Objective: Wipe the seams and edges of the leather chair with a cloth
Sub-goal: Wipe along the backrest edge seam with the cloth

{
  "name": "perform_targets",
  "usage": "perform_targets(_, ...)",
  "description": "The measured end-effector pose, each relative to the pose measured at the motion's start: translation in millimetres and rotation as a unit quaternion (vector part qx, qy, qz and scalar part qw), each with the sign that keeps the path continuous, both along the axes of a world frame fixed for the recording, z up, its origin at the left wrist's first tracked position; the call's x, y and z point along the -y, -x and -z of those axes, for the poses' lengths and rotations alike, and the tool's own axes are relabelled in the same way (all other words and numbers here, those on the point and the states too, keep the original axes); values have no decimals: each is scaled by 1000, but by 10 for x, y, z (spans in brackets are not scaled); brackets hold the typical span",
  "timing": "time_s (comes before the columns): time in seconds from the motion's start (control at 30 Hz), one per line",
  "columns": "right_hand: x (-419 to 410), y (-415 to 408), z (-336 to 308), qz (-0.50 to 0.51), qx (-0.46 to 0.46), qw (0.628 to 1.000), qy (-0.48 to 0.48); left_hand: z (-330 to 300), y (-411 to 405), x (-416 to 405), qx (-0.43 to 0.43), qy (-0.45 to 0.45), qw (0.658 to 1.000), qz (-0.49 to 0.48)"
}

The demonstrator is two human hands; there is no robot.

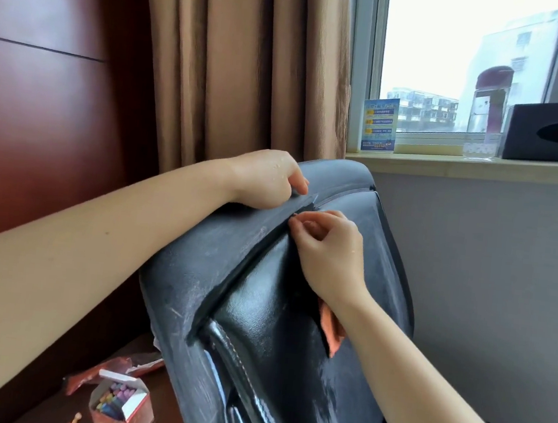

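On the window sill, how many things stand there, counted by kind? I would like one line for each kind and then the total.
Blue printed card: 1
Black tissue box: 1
Clear glass: 1
Clear container with a red top: 1
Total: 4

We seem to be in a hotel room or a furnished bedroom. At eleven o'clock a dark red wood wall panel [43,83] meets heavy brown curtains [239,55] at twelve. At two o'clock a window [459,58] looks out on apartment blocks, and its sill [465,163] carries a printed blue notice card [379,124], a glass [480,146] and a black tissue box [554,130].
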State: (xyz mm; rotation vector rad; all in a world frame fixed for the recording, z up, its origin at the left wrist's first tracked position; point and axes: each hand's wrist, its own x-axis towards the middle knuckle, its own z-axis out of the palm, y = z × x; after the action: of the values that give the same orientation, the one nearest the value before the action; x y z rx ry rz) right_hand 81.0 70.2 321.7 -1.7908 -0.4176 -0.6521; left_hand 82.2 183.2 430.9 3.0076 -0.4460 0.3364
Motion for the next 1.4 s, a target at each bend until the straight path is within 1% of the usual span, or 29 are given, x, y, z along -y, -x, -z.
perform_targets(0.1, 16, -204, -76, 56, -18, 998, 28, 2, 4, -5, 1, 10, 1000, -3)
perform_targets(0.2, 92, -528, -192, 114, -83, 989, 39, 18, -18, -11, 1, 8, 1000, -2)
perform_targets(0.3, 107, -628, -249, 92, -131, 987, 14, 20, -43, -33, 5, 18, 1000, -6)
perform_targets(0.37, 117, -531, -237, 63, -124, 990, 8, 21, -41, -28, 6, 28, 1000, -7)
perform_targets(0.43, 92, -375, -132, 26, -88, 996, -2, 20, -40, -23, 6, 32, 999, -7)
perform_targets(0.53, 24, -262, -16, 31, -31, 999, -8, 18, -42, -42, 7, 31, 999, -4)
perform_targets(0.6, 24, -397, -61, 57, -43, 997, -6, 18, -27, -47, 5, 25, 1000, -3)
perform_targets(0.67, 58, -565, -150, 77, -81, 994, -8, 18, -17, -36, 2, 20, 1000, -3)
perform_targets(0.8, 120, -655, -222, 78, -130, 988, -24, 12, -26, -21, 4, 27, 1000, -9)
perform_targets(0.87, 89, -520, -201, 58, -116, 991, -32, 7, -10, -18, 3, 36, 999, -10)
perform_targets(0.97, -18, -265, -80, 32, -25, 999, -11, 6, 8, -19, 2, 47, 999, -8)
perform_targets(1.03, -31, -271, -71, 43, 4, 999, -13, 1, 17, -19, 3, 49, 999, -6)
perform_targets(1.07, -18, -344, -100, 55, -3, 998, -13, 0, 21, -19, 1, 48, 999, -5)
perform_targets(1.17, 47, -578, -243, 73, -63, 995, -18, 0, 29, -21, 0, 45, 999, -7)
perform_targets(1.23, 62, -606, -260, 70, -75, 995, -11, 0, 22, -26, 3, 53, 999, -8)
perform_targets(1.3, 59, -522, -201, 52, -66, 996, 5, 0, 21, -19, 5, 63, 998, -7)
perform_targets(1.4, 36, -429, -156, 35, -26, 999, 30, -3, 25, -15, 5, 73, 997, -6)
